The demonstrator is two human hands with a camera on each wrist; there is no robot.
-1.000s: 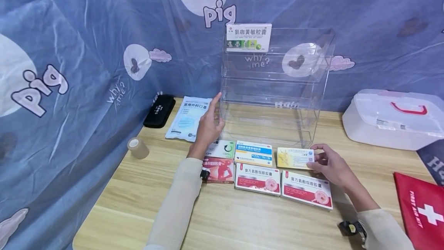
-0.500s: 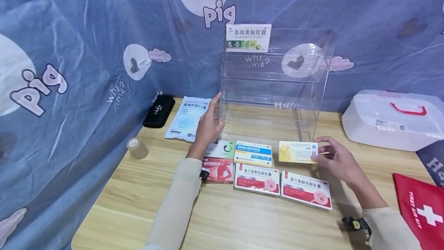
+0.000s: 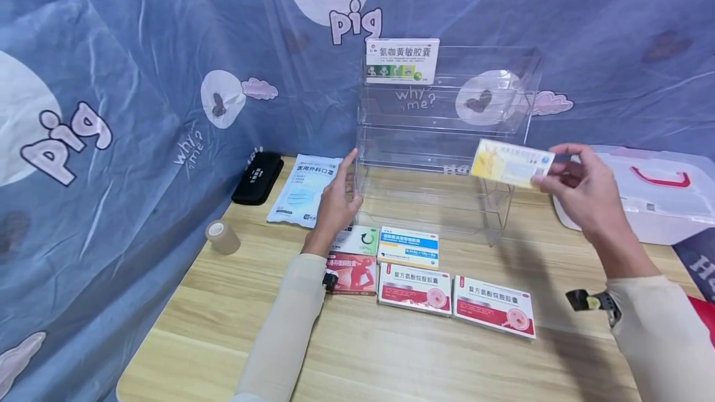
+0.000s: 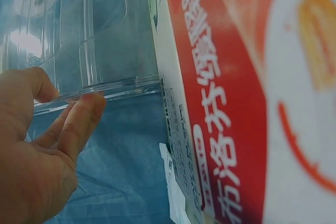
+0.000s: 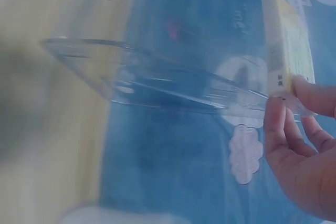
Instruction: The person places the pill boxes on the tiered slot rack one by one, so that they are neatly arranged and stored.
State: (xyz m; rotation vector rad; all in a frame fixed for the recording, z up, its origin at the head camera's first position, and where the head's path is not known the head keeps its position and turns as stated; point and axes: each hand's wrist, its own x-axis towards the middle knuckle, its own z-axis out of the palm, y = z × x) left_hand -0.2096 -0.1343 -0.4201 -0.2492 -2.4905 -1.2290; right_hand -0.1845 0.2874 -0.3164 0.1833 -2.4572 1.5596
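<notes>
My right hand pinches a yellow-and-white medicine box by its right end, in the air before the right side of a clear acrylic display rack. The right wrist view shows thumb and fingers on the end of that box. With my left hand I grip the rack's left side panel, thumb and fingers on either side of its edge. A white-and-green medicine box stands on the rack's top tier, at the left.
Before the rack lie two red-and-white boxes, a blue-and-white box, a green-and-white box and a red box. A mask packet, black case and tape roll lie left; a white bin stands right.
My right hand has lifted the yellow-and-white box off the table, up and to the right, to the rack's middle height. My left hand stays on the rack's side.
</notes>
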